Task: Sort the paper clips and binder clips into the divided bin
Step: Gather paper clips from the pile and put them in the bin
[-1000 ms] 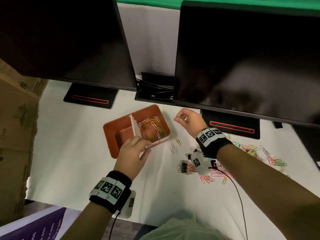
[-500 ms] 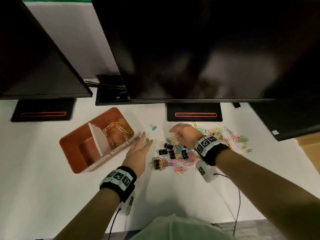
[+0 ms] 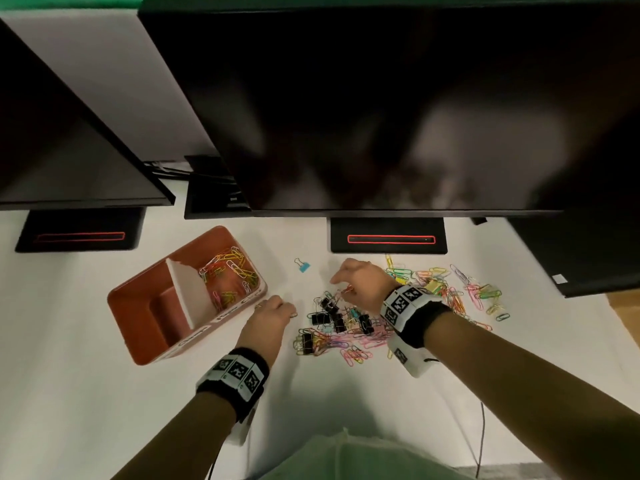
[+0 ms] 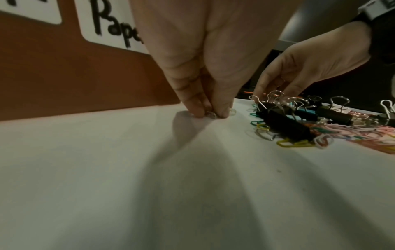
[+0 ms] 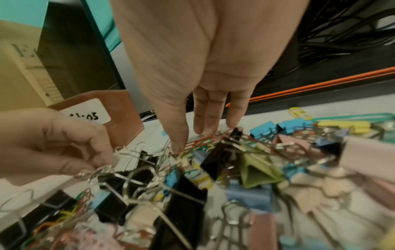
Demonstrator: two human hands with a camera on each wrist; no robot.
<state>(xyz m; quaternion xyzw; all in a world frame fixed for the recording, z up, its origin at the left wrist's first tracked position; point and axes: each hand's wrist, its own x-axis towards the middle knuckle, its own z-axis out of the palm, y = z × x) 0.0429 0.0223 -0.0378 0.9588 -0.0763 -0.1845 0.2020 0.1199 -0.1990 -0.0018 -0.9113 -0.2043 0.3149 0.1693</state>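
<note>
The orange divided bin [image 3: 145, 327] stands left of centre; its far compartment holds coloured paper clips [image 3: 228, 268], and nothing shows in its near one. My left hand [image 3: 292, 314] is down on the table beside the bin and pinches a small silver paper clip [image 4: 210, 115]. My right hand [image 3: 341, 289] reaches into the mixed pile of black and coloured binder clips [image 3: 332, 317]. Its thumb and fingers pinch a red paper clip [image 3: 347, 290] at the pile's far edge. More paper clips [image 3: 450, 289] lie scattered to the right.
One blue binder clip [image 3: 303, 266] lies alone between the bin and the pile. Two dark monitors overhang the table; their black stands [image 3: 388, 237] sit just behind the clips. White labels [image 4: 111, 27] are on the bin's front wall.
The view has swung right. My left hand left the bin's front edge and dropped to the table beside it. My right hand moved from near the bin into the clip pile.
</note>
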